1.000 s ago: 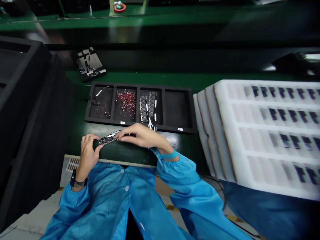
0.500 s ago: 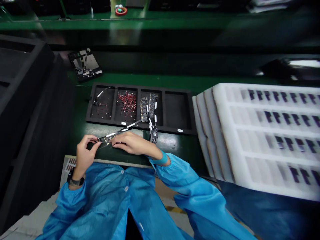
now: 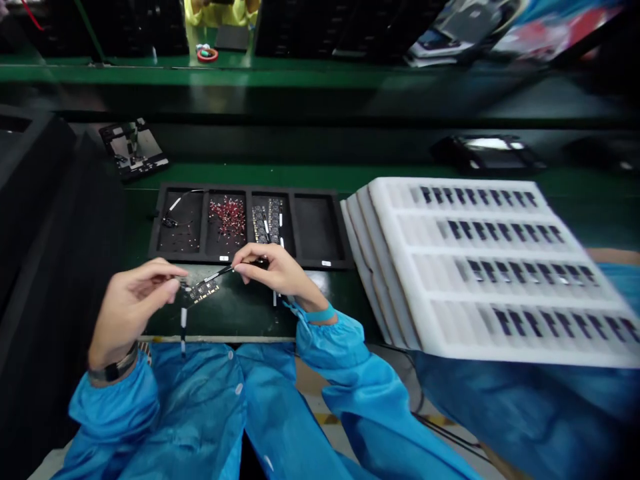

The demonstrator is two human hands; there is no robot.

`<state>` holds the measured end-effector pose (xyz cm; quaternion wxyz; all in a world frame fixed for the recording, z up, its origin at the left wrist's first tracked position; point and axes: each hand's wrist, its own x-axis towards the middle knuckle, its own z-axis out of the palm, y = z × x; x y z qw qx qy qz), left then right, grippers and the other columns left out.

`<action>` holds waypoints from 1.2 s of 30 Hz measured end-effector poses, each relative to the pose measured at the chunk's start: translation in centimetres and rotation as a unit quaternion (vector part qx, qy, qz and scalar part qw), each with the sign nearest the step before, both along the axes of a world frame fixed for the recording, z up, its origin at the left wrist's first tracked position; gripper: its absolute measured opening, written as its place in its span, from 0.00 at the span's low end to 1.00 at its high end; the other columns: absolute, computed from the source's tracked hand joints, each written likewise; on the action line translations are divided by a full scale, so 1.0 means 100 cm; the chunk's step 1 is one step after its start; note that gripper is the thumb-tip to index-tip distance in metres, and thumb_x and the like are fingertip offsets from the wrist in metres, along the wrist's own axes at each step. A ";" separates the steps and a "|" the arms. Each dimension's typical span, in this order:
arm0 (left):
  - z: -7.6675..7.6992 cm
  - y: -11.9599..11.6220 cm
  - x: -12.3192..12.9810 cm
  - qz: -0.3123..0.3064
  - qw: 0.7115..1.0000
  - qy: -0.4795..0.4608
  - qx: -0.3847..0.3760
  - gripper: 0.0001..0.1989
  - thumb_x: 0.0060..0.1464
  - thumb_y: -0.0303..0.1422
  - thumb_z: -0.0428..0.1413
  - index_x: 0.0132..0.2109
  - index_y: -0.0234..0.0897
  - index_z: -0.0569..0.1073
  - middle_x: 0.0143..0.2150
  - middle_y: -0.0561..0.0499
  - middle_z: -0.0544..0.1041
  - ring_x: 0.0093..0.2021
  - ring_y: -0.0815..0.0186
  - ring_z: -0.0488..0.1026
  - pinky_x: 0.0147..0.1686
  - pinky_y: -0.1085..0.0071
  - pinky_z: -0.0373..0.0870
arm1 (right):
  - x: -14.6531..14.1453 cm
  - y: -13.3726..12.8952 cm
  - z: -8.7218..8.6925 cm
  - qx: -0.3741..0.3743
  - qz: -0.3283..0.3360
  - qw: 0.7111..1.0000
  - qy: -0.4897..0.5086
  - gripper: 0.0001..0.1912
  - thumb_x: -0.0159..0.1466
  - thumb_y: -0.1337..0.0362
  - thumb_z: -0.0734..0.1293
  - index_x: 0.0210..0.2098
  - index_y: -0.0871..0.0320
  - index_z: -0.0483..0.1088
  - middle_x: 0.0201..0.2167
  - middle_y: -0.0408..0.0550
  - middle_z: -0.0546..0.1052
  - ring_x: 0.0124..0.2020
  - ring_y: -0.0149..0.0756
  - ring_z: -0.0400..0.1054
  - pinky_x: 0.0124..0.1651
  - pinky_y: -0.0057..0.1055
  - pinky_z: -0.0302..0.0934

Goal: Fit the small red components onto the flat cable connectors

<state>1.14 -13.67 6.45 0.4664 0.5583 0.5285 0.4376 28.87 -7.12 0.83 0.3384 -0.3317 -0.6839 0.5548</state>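
Note:
My left hand (image 3: pixel 133 307) pinches the left end of a small dark circuit board (image 3: pixel 203 291) between thumb and fingers. My right hand (image 3: pixel 280 270) grips a thin black cable with white tabs (image 3: pixel 220 272) that runs to the board. A second black-and-white strip (image 3: pixel 183 327) hangs below the board, over the green bench. Behind my hands lies a black foam tray (image 3: pixel 250 260) with compartments of red-tipped parts (image 3: pixel 228 217) and stacked boards (image 3: pixel 265 223). Its rightmost compartment shows only black foam.
A stack of white foam trays (image 3: pixel 490 267) holding dark parts lies to my right. A black bin wall (image 3: pixel 40 220) stands on the left. A black fixture (image 3: pixel 133 148) lies on the far bench. A person in a yellow top (image 3: pixel 220 10) stands beyond it.
The head view has turned, shifting the scene and showing the person in yellow. My left hand has moved left, lifting the board, and a strip now hangs below it. The cable bundle by the tray has gone.

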 end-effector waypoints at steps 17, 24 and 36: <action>-0.068 0.079 0.045 -0.083 0.994 -0.024 -0.069 0.15 0.52 0.42 0.68 0.41 0.36 0.86 0.24 0.51 0.76 0.24 0.68 0.71 0.26 0.72 0.68 | -0.007 0.019 -0.035 0.106 -0.066 0.987 -0.103 0.05 0.65 0.65 0.70 0.37 0.57 0.80 0.32 0.45 0.85 0.31 0.34 0.77 0.39 0.28 0.66; -0.071 0.078 0.045 -0.090 0.993 -0.028 -0.074 0.15 0.51 0.41 0.69 0.42 0.36 0.85 0.25 0.51 0.76 0.24 0.67 0.72 0.27 0.72 0.69 | -0.009 0.017 -0.031 0.080 -0.066 0.990 -0.096 0.06 0.65 0.65 0.70 0.36 0.57 0.80 0.31 0.45 0.85 0.33 0.37 0.79 0.39 0.29 0.67; -0.073 0.076 0.041 -0.112 0.991 -0.031 -0.071 0.14 0.52 0.39 0.67 0.42 0.36 0.85 0.26 0.51 0.77 0.25 0.67 0.71 0.28 0.71 0.70 | -0.013 0.016 -0.024 -0.049 -0.022 0.998 -0.040 0.12 0.66 0.56 0.72 0.34 0.60 0.78 0.27 0.47 0.84 0.30 0.37 0.79 0.38 0.30 0.69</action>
